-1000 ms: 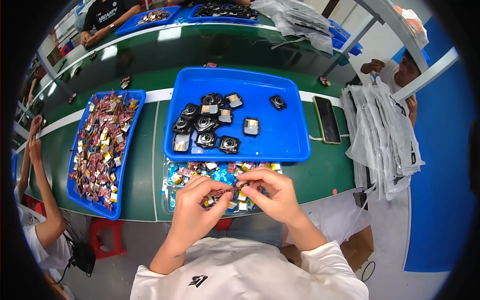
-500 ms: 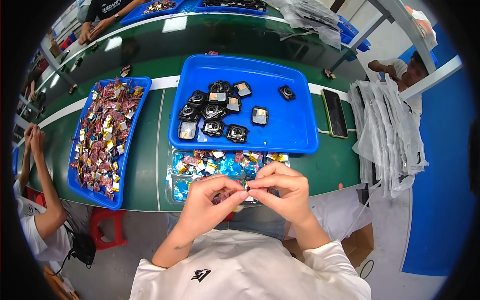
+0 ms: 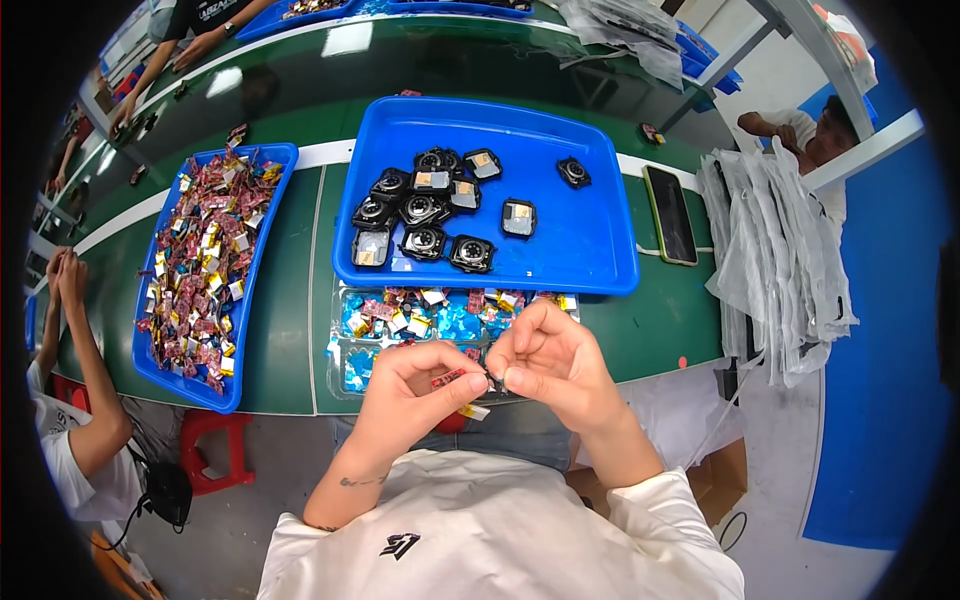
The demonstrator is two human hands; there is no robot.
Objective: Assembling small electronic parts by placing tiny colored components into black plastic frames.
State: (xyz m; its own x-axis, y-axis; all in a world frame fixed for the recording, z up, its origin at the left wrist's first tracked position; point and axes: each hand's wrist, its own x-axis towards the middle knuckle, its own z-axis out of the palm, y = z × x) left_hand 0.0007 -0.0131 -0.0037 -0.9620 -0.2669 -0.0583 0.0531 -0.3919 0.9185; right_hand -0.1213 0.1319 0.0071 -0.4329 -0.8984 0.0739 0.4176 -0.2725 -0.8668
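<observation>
My left hand [image 3: 415, 395] pinches a small red circuit board [image 3: 449, 378], and a white-and-yellow piece [image 3: 474, 411] hangs below its fingertips. My right hand [image 3: 565, 375] is closed at thumb and forefinger, its tips meeting the left ones around a small dark part [image 3: 495, 381] too small to name. Both hands are over the near edge of a clear compartment tray [image 3: 338, 352] with red, white and blue bits. Behind it, a large blue tray [image 3: 570, 235] carries several black smartwatch cases [image 3: 424, 242], some round-backed up, some open-faced.
On the left, a long blue tray [image 3: 246, 330] is heaped with red boards and white-yellow pieces. A phone [image 3: 670, 215] lies right of the large tray, near hanging plastic sheets [image 3: 775, 265]. Co-workers sit left and across the green table [image 3: 285, 350]; a red stool [image 3: 218, 455] is below.
My hands have turned a little, so the red board and hanging white-yellow piece now show. My right fingers have curled and spread upward. Across the table, a co-worker's hands have moved apart.
</observation>
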